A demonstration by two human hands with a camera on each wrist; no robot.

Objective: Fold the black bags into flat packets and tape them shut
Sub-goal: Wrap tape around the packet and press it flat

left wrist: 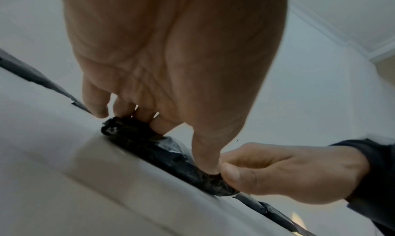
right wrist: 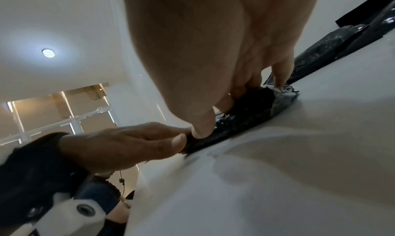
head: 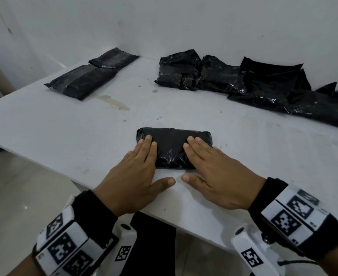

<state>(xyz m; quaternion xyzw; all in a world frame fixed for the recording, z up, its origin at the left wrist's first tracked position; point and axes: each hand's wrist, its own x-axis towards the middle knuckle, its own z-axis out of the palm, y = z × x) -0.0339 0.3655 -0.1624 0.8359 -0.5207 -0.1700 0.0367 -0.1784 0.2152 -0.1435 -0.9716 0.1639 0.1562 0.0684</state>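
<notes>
A folded black bag packet (head: 172,148) lies on the white table (head: 64,136), near its front edge. My left hand (head: 144,162) lies flat on the packet's left part, fingers straight and pressing down. On the right part my right hand (head: 204,162) presses the same way. Both thumbs rest on the table just in front of the packet. In the left wrist view the left fingers (left wrist: 141,114) touch the packet (left wrist: 171,155), beside the right hand (left wrist: 278,172). In the right wrist view the right hand (right wrist: 213,70) presses the packet (right wrist: 252,104), with the left hand (right wrist: 128,143) alongside. No tape is in view.
Two flat black packets (head: 84,80) (head: 114,58) lie at the back left. A pile of crumpled black bags (head: 263,84) stretches along the back right. A yellowish stain (head: 112,101) marks the table. White walls close the far side; the near table edge runs diagonally under my wrists.
</notes>
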